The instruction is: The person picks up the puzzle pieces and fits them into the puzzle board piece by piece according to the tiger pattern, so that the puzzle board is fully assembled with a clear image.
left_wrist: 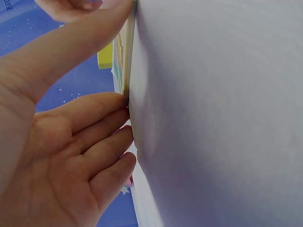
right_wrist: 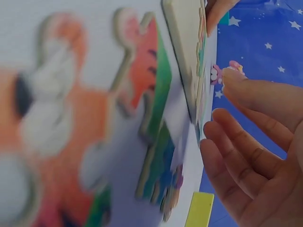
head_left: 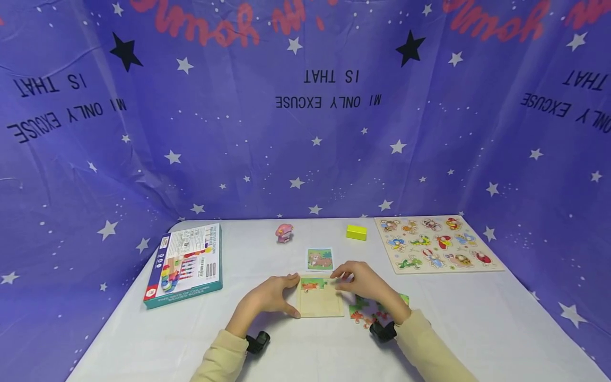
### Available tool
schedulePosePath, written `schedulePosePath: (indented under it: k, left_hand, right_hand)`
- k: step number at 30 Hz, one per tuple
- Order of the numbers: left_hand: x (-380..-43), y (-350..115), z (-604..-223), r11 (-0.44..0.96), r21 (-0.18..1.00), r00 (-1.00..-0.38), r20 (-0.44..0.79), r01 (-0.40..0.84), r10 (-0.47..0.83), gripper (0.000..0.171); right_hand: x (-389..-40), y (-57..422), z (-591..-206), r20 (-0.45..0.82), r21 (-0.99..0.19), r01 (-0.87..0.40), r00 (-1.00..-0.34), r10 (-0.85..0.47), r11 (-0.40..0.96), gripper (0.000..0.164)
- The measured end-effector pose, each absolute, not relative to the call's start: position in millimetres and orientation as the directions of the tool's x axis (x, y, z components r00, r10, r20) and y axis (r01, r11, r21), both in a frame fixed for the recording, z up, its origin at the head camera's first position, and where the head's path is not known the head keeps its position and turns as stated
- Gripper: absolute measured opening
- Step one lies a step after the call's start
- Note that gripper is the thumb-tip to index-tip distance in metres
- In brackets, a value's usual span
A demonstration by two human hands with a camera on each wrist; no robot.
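A shallow wooden puzzle tray (head_left: 321, 306) lies in front of me, with a few joined red and green jigsaw pieces (head_left: 311, 284) along its far edge. My left hand (head_left: 272, 295) touches the tray's left side, thumb by the near corner and fingers by the far one. The left wrist view shows these fingers (left_wrist: 106, 111) nearly straight against the tray's edge. My right hand (head_left: 364, 281) hovers at the far right corner. In the right wrist view its thumb and fingers stand apart with nothing between them. Loose jigsaw pieces (head_left: 358, 314) lie under the right wrist, partly hidden.
A bear picture card (head_left: 320, 259) lies beyond the tray. Farther back are a pink toy (head_left: 284, 233) and a yellow block (head_left: 356, 232). A boxed toy set (head_left: 186, 262) occupies the left, an insect peg board (head_left: 436, 244) the right. A purple curtain (head_left: 305, 159) hangs behind.
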State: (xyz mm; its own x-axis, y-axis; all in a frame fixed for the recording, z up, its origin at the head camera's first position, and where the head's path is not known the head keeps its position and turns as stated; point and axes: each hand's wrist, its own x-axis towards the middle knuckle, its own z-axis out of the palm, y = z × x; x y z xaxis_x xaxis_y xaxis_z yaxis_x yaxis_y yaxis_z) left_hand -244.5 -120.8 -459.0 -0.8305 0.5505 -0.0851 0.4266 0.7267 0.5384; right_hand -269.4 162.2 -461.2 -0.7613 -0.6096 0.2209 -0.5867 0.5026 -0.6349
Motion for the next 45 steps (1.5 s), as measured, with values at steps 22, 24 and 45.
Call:
schedulePosePath:
  k: [22, 24, 45]
  left_hand:
    - [-243, -121, -458, 0.730, 0.547, -0.837, -0.093, 0.409, 0.539, 0.091]
    - [-243, -121, -458, 0.730, 0.547, -0.837, -0.093, 0.409, 0.539, 0.091]
    - [-241, -121, -455, 0.717, 0.559, -0.832, -0.083, 0.417, 0.549, 0.091]
  right_hand:
    - [-249, 204, -458, 0.094, -0.579, -0.518, -0.810, -0.579, 0.630, 0.028]
    - [-249, 206, -458, 0.089, -0.567, -0.520, -0.810, -0.580, 0.639, 0.028]
    - [-250, 209, -453, -0.002, -0.545, -0.505, -0.797, -0.604, 0.669, 0.030]
